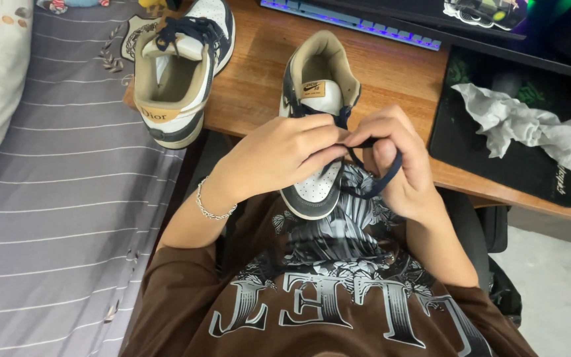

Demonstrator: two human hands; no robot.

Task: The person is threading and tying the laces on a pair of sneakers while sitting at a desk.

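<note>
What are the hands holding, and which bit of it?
Both the left hand and right hand pinch the dark blue shoelace of the sneaker, near its front eyelets.

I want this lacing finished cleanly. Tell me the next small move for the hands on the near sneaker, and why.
Probably draw the dark lace snug through the eyelet. The left hand and right hand pinch it together over the near sneaker, and a slack loop hangs by the right hand. The other sneaker already looks laced.

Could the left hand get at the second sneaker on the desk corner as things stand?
Probably yes: the second sneaker sits uncovered up-left of the left hand, nothing between them, though that hand is pinching the dark lace.
</note>
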